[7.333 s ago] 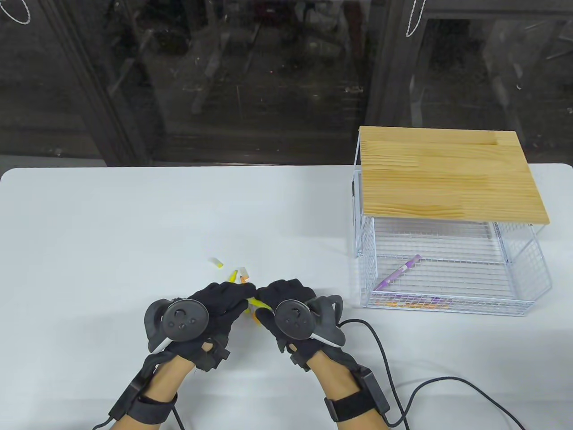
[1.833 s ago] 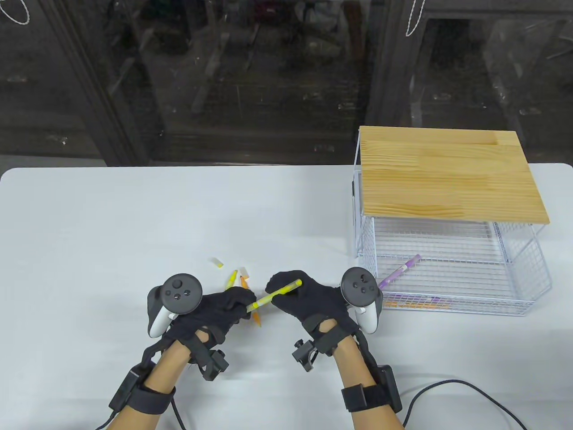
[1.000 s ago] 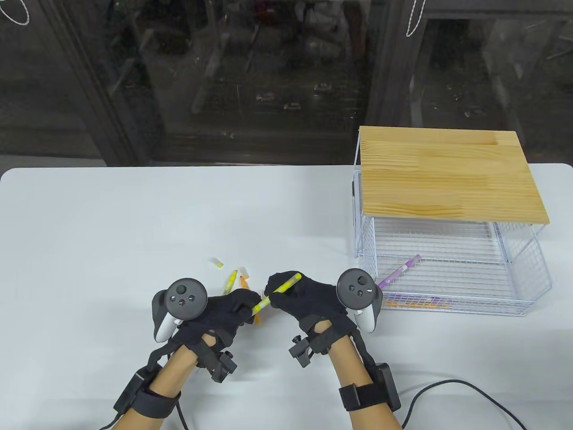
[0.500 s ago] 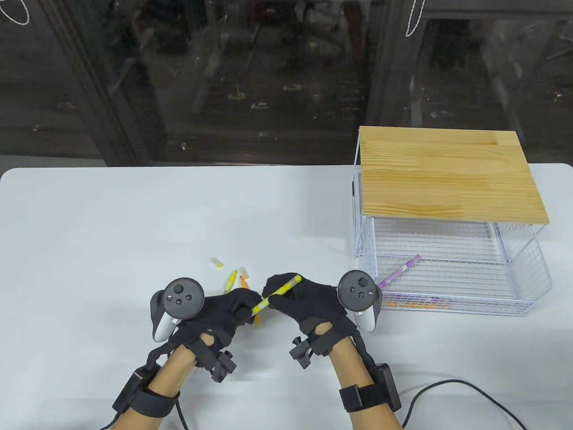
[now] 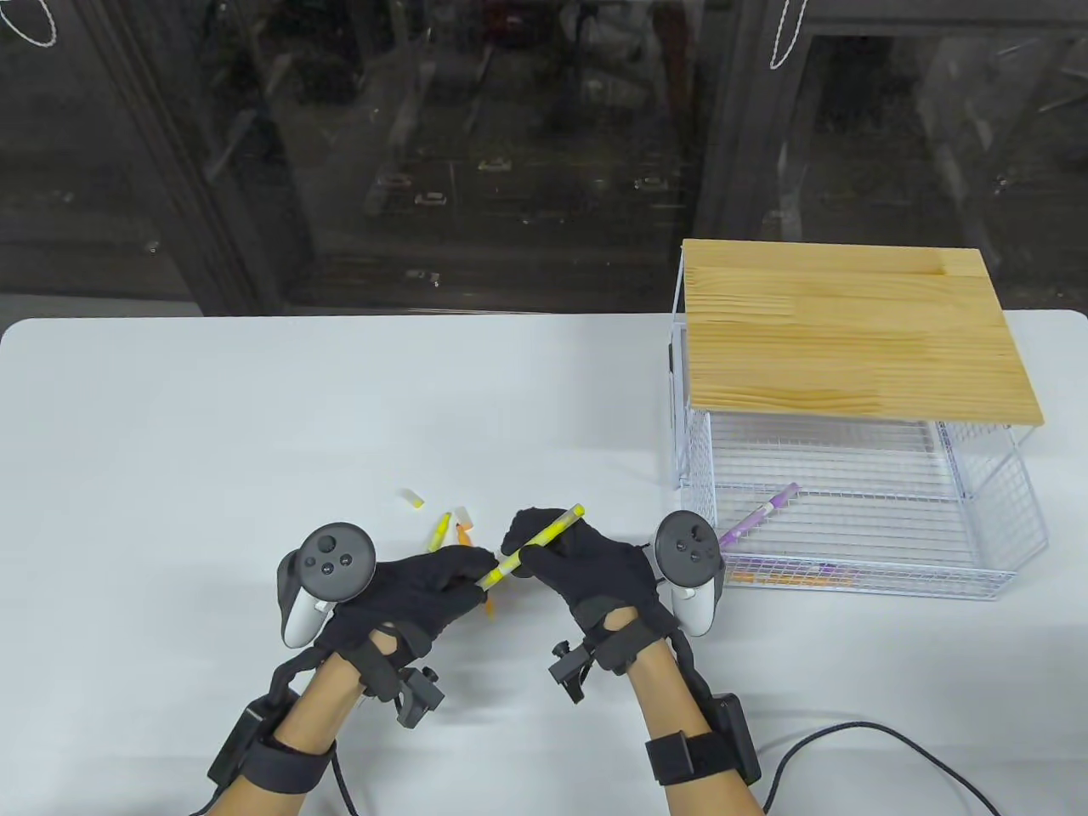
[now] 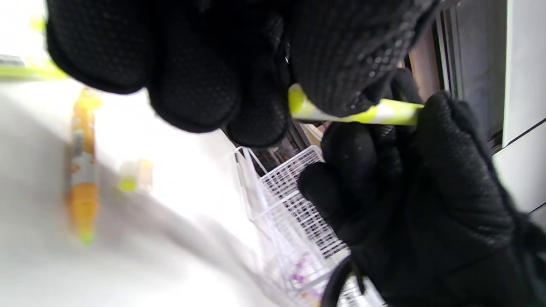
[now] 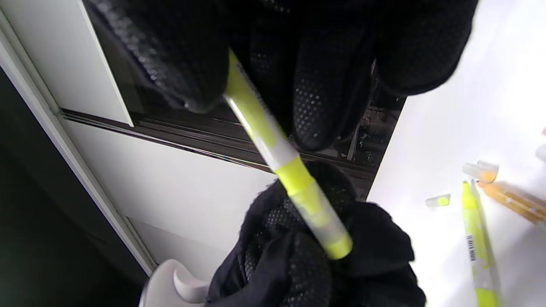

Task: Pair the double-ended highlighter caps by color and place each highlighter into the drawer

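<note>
Clear cap point(image 7: 324, 221) on yellow highlighter point(image 7: 260, 128), plain only from right wrist.

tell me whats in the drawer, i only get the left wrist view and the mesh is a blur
observer: One purple highlighter lies in the pulled-out white wire drawer.
operator: any loose caps on the table
observer: Two: a small yellow-tipped cap and a small orange-tipped cap.
operator: is the held yellow highlighter capped at its near end
observer: Yes, the right wrist view shows a fitted clear cap on that end.
</note>
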### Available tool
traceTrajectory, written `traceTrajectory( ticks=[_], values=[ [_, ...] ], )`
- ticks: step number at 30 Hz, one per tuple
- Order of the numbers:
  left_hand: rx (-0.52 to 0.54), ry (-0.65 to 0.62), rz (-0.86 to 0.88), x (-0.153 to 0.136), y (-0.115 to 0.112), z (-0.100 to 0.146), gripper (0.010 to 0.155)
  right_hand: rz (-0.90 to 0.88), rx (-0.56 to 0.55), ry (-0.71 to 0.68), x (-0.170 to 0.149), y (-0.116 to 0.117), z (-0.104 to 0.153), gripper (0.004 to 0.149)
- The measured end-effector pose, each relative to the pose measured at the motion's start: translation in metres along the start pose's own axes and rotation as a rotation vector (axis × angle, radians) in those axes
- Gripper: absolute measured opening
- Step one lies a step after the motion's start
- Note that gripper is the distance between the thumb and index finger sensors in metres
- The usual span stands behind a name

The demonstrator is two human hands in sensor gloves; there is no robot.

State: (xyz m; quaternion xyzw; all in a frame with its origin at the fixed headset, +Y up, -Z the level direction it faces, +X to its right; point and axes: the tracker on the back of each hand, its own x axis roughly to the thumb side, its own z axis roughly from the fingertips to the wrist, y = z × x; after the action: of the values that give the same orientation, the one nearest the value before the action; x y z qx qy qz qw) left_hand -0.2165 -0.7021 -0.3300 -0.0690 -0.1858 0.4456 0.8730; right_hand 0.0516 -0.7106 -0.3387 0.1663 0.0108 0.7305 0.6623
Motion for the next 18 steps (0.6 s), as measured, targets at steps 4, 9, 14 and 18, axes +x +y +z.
traceTrajectory(
  ticks=[4,9,14,18],
  values=[
    [0.019,0.012,-0.162,-0.005,0.004,-0.001,0.053,0.146,-0.017,0.012,0.003,-0.003,0.001,0.055],
    [0.129,0.034,-0.31,-0.005,0.016,0.001,0.052,0.32,-0.05,0.011,0.011,-0.006,0.003,0.055],
    [0.228,0.035,-0.479,-0.005,0.03,0.005,0.05,0.531,-0.103,-0.022,0.026,-0.009,0.006,0.054],
    [0.277,0.062,-0.549,-0.009,0.039,0.007,0.049,0.685,-0.179,-0.056,0.04,-0.016,0.012,0.052]
  ],
)
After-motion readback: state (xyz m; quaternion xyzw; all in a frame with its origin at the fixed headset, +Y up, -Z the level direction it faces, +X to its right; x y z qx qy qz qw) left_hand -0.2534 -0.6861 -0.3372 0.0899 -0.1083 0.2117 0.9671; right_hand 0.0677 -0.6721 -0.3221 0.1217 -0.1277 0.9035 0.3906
